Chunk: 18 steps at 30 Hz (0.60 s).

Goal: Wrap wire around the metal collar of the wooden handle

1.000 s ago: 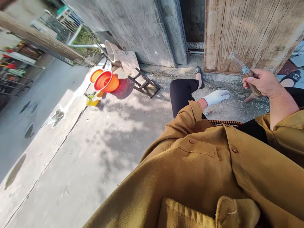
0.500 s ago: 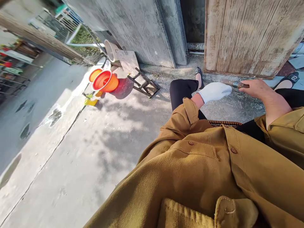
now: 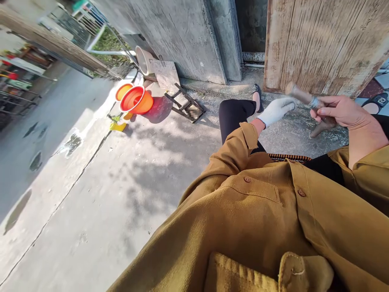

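My left hand (image 3: 276, 111) wears a white knitted glove. Its fingers are curled together, and I cannot make out whether anything is in them. Bare, my right hand (image 3: 349, 111) is wrapped round a short wooden-handled tool (image 3: 300, 95) bound with wire near the grip. The tool's thick end points up and left, blurred, just beyond the gloved fingertips. A darker, curved part (image 3: 322, 126) sticks out below my right hand. Both hands are above the concrete between my knees, in front of a weathered wooden door panel (image 3: 313, 48).
Orange-red buckets (image 3: 136, 100) stand at the left, with a yellow object (image 3: 117, 126) beside them. A small dark wooden frame (image 3: 184, 103) is on the ground near my left foot, by a leaning board (image 3: 166, 75) and a pale tub (image 3: 144, 61). Grey panels (image 3: 182, 36) rise ahead.
My right hand has turned and lifted the tool, showing its curved lower part. My left hand has shifted slightly, its fingers tilted up, and the tool's end has swung upward.
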Each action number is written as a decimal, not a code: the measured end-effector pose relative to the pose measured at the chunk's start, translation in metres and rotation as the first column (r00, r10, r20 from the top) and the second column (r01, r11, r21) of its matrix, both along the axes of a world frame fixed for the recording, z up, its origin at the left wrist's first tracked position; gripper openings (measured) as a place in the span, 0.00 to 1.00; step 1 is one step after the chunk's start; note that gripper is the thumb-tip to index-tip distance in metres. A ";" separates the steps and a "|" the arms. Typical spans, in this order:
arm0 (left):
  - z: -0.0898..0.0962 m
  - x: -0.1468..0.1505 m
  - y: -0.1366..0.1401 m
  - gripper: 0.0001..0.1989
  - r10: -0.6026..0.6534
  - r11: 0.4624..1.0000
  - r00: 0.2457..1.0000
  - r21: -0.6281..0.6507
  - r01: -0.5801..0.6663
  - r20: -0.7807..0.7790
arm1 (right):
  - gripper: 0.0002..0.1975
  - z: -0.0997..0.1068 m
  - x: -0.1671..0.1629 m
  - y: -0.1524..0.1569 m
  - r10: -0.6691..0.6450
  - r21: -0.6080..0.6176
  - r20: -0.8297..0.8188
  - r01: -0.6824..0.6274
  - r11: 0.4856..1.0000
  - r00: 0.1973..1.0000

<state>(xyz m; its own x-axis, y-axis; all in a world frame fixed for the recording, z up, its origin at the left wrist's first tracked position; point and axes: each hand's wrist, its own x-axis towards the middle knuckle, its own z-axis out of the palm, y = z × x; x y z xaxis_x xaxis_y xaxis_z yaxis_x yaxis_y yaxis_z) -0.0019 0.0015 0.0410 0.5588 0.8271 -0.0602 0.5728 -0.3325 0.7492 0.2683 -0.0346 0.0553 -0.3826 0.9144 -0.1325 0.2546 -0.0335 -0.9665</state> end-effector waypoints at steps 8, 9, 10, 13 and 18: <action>-0.029 -0.004 -0.048 0.21 -0.080 0.996 0.981 0.024 0.085 -0.176 | 0.11 -0.019 0.010 0.023 -0.452 0.065 0.218 0.449 0.891 0.865; -0.025 -0.006 -0.048 0.21 -0.094 0.993 0.972 0.048 0.107 -0.217 | 0.13 -0.021 0.009 0.024 -0.445 0.082 0.250 0.440 0.894 0.860; -0.021 -0.009 -0.048 0.21 -0.112 0.989 0.961 0.067 0.133 -0.255 | 0.16 -0.022 0.008 0.024 -0.432 0.107 0.293 0.420 0.901 0.853; -0.009 -0.012 -0.047 0.21 -0.170 0.967 0.925 0.120 0.222 -0.340 | 0.22 -0.023 0.001 0.022 -0.372 0.192 0.507 0.319 0.928 0.778; 0.020 -0.014 -0.039 0.20 -0.133 0.946 0.940 0.242 0.214 -0.313 | 0.33 -0.023 -0.009 0.021 -0.293 0.248 0.716 0.161 0.955 0.634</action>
<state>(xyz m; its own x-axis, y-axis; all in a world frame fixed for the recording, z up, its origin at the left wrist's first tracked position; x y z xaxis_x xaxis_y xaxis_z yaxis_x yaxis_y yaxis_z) -0.0160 -0.0374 0.0612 0.6866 0.7264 -0.0300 0.6654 -0.6113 0.4284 0.2595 -0.0131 0.0324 0.0053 0.9910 -0.1338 0.8872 -0.0663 -0.4566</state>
